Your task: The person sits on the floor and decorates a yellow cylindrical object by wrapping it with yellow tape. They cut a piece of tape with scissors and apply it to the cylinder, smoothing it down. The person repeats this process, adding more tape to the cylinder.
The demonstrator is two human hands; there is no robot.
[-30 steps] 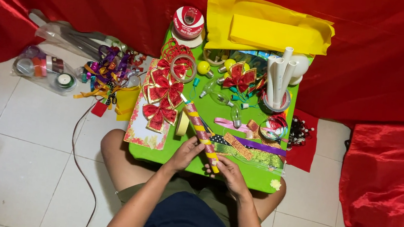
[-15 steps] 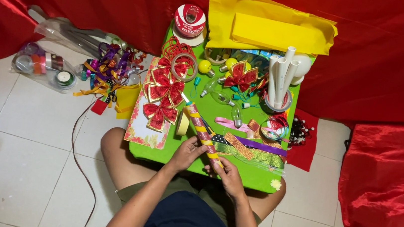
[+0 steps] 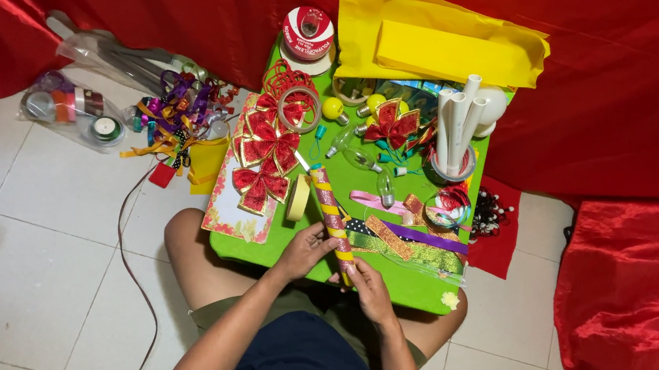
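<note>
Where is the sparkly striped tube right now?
In the head view, the striped tube lies slanted on the green table, its near end held by both hands, beside the tape roll.

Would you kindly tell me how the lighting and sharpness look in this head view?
Head view: light is even and soft, with only faint shadows under the green table; the red cloth shows mild sheen, no harsh glare; the ribbon-wrapped tube and both hands, left hand and right hand, look reasonably sharp; small trinkets stay too fine to resolve.

Both hands point(image 3: 337, 267) close together, fingers curled.
</note>
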